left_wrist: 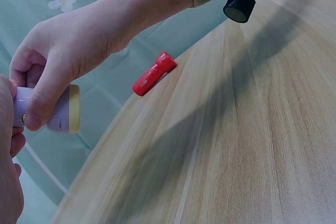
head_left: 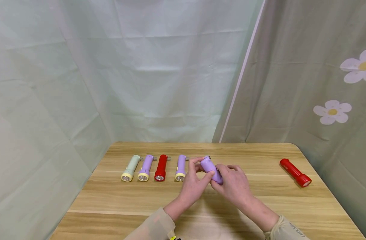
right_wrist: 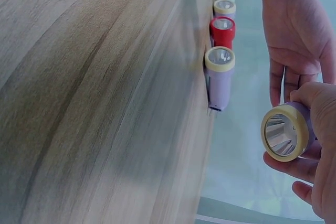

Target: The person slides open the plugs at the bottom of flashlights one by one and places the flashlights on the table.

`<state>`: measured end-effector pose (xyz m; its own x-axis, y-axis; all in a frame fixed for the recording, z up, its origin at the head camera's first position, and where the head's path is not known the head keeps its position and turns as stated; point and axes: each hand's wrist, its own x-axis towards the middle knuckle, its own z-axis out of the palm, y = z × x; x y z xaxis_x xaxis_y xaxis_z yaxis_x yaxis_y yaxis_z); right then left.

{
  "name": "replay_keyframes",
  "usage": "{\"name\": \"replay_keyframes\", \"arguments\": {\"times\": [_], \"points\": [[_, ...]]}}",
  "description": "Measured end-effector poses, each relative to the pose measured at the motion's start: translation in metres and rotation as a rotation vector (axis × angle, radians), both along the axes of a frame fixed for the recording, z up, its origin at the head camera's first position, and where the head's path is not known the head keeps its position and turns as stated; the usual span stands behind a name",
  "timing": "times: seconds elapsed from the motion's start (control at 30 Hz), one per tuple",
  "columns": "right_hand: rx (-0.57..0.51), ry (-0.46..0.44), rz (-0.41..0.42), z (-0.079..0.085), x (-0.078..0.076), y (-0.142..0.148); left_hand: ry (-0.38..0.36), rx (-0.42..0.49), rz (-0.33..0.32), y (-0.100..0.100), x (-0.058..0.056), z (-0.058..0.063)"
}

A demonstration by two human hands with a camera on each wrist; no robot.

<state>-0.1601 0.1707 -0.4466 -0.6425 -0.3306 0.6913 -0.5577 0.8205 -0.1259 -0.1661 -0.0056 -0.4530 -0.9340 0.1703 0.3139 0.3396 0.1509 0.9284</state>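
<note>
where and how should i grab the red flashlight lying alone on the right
Probably best by the slim handle of the red flashlight, from above, thumb and fingers on its two long sides. It lies flat, the handle is narrower than the flared head, and no other flashlight lies close beside it.

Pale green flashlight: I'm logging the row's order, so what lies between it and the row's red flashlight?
One purple flashlight with a round pale-yellow rim, as the head view shows.
</note>
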Motion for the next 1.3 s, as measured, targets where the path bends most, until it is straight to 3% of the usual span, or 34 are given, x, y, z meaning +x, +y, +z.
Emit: {"name": "replay_keyframes", "arguments": {"times": [1.07, 1.3], "points": [[-0.001, 0.010, 0.011, -0.0031, -0.0009, 0.0014, 0.009, -0.073, 0.023, 0.0015, 0.0006, 0.0016], [-0.001, 0.011, 0.009, -0.0033, -0.0009, 0.0017, 0.016, -0.072, 0.001, -0.0001, 0.0006, 0.0020]]}}
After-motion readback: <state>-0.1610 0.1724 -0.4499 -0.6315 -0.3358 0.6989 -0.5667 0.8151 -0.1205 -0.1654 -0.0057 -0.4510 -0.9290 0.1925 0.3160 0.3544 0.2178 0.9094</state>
